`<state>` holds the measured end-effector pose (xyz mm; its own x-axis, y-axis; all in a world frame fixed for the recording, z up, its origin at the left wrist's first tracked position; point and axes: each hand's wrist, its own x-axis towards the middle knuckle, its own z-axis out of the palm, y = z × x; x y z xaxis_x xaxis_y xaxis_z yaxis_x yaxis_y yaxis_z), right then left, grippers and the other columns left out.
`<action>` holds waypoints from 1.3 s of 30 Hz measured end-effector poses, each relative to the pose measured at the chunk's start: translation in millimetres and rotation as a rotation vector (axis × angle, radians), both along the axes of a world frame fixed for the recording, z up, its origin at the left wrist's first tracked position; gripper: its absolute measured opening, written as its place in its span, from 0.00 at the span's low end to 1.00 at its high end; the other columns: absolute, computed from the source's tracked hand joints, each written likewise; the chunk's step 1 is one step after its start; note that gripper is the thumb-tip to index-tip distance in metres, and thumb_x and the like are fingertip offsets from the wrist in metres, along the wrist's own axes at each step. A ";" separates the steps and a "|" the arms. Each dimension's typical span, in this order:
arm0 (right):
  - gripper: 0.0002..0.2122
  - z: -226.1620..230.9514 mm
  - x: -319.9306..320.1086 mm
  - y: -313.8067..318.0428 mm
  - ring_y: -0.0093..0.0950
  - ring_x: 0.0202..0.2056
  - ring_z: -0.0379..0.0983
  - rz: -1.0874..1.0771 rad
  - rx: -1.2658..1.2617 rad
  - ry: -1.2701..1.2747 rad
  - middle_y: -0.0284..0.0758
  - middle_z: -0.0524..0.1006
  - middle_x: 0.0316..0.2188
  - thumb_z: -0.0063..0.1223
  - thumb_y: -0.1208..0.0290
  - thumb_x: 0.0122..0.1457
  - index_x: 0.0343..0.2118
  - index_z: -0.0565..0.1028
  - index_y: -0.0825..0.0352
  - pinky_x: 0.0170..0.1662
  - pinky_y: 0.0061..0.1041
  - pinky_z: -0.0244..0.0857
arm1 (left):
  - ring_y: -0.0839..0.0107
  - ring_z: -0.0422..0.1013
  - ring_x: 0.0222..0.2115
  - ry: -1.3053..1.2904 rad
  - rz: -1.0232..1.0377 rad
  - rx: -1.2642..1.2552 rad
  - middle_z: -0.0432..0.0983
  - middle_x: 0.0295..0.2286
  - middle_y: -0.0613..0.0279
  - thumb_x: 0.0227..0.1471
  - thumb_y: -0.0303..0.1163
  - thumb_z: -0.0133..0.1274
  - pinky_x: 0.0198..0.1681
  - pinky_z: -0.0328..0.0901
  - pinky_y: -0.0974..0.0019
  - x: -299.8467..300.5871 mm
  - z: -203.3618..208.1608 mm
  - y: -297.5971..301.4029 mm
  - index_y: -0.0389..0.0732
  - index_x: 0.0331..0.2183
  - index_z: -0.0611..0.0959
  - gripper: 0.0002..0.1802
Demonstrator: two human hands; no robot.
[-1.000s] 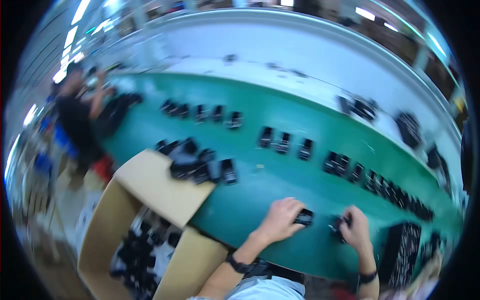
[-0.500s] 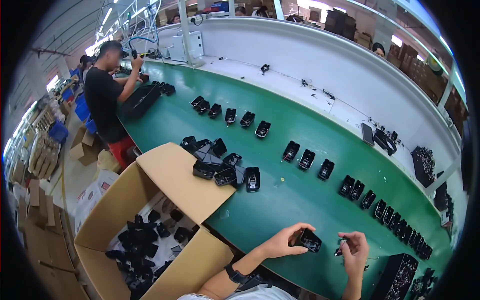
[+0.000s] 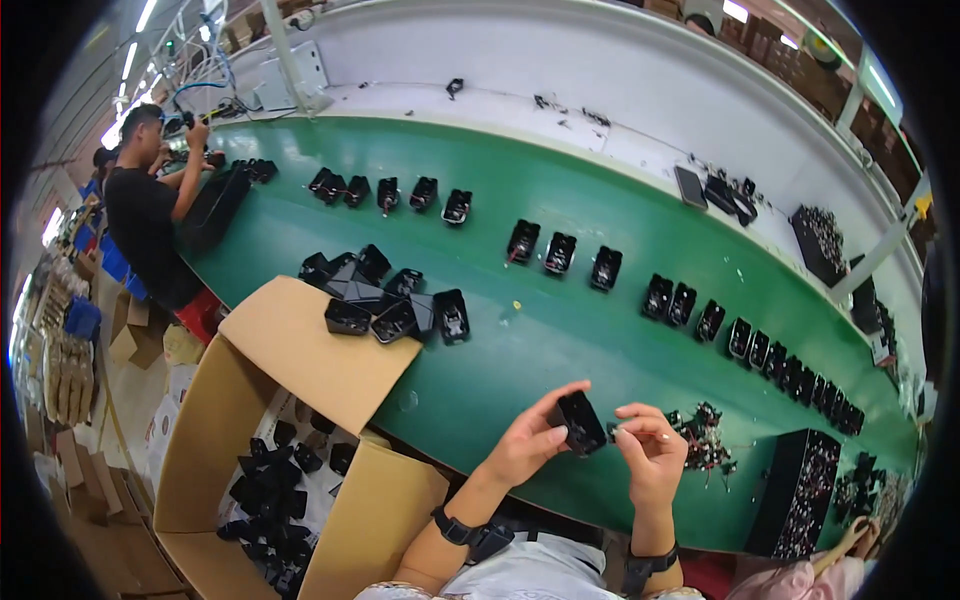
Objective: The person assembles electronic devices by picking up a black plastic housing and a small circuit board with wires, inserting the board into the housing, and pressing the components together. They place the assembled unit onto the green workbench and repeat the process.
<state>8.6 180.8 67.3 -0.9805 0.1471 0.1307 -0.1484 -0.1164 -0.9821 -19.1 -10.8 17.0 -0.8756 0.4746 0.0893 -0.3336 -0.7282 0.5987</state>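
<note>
Held between the thumb and fingers of my left hand point(image 3: 522, 447) is a black plastic housing point(image 3: 580, 424), an open-topped box tilted above the green table point(image 3: 490, 400). My right hand point(image 3: 652, 457) is close against the housing's right side, its thumb and fingertips pinching a small dark part point(image 3: 611, 432) too small to name. Just right of that hand lies a loose pile of small wired parts point(image 3: 706, 440). Farther off, several similar housings point(image 3: 561, 253) stand in a long row across the table.
An open cardboard box point(image 3: 400, 510) of black parts stands at my left, a heap of housings point(image 3: 396, 320) beside its flap. To the right sit a black bin point(image 3: 795, 490) of small parts and another person's hands point(image 3: 855, 538). A person point(image 3: 145, 210) works at the far left.
My right hand has come in close to the housing with the small part. My left hand has tilted the housing more upright. The view has shifted, bringing the wired pile into sight.
</note>
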 end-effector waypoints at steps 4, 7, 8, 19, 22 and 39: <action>0.05 -6.9 -13.3 -1.7 0.23 0.38 0.75 0.087 0.213 0.190 0.39 0.79 0.40 0.64 0.84 0.54 0.34 0.80 0.72 0.38 0.20 0.70 | 0.62 0.76 0.45 -0.037 0.052 0.010 0.73 0.49 0.51 0.58 0.44 0.60 0.42 0.76 0.58 -13.6 -3.2 -3.9 0.37 0.68 0.57 0.46; 0.05 11.4 -9.4 -8.2 0.27 0.39 0.78 0.094 0.326 0.236 0.42 0.80 0.39 0.62 0.87 0.53 0.34 0.80 0.74 0.41 0.22 0.73 | 0.60 0.77 0.42 0.044 0.075 0.020 0.72 0.47 0.49 0.59 0.45 0.58 0.40 0.75 0.58 -11.3 4.0 -12.8 0.37 0.67 0.58 0.44; 0.06 16.5 -11.4 -7.9 0.28 0.40 0.79 0.112 0.333 0.240 0.43 0.80 0.39 0.63 0.87 0.53 0.34 0.81 0.74 0.41 0.22 0.74 | 0.60 0.77 0.42 0.089 0.043 0.052 0.72 0.47 0.51 0.59 0.43 0.59 0.44 0.74 0.58 -14.7 3.3 -15.8 0.37 0.67 0.59 0.43; 0.12 19.5 -6.4 -15.7 0.35 0.39 0.77 0.141 0.768 0.564 0.34 0.81 0.38 0.72 0.82 0.41 0.30 0.81 0.67 0.40 0.32 0.72 | 0.69 0.70 0.49 0.160 0.013 -0.089 0.72 0.48 0.56 0.57 0.46 0.60 0.55 0.65 0.66 -9.5 0.0 -9.3 0.32 0.64 0.64 0.43; 0.11 21.2 -8.2 -14.9 0.37 0.37 0.76 0.168 0.794 0.630 0.35 0.80 0.38 0.69 0.81 0.42 0.30 0.80 0.69 0.39 0.33 0.73 | 0.70 0.70 0.49 0.181 0.004 -0.135 0.72 0.48 0.57 0.57 0.48 0.59 0.56 0.63 0.67 -5.7 1.7 -11.4 0.32 0.64 0.65 0.43; 0.12 16.5 -8.2 -12.7 0.36 0.38 0.76 0.187 0.889 0.652 0.34 0.80 0.36 0.70 0.81 0.39 0.29 0.80 0.69 0.39 0.33 0.73 | 0.74 0.69 0.47 0.158 -0.038 -0.215 0.73 0.46 0.59 0.60 0.45 0.57 0.52 0.64 0.68 -7.3 3.1 -9.1 0.33 0.61 0.69 0.35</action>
<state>0.4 168.0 83.8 -0.6826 -0.3973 0.6134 -0.7193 0.5139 -0.4675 -26.5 -19.9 20.1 -0.8400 0.5298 0.1171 -0.2482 -0.5671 0.7854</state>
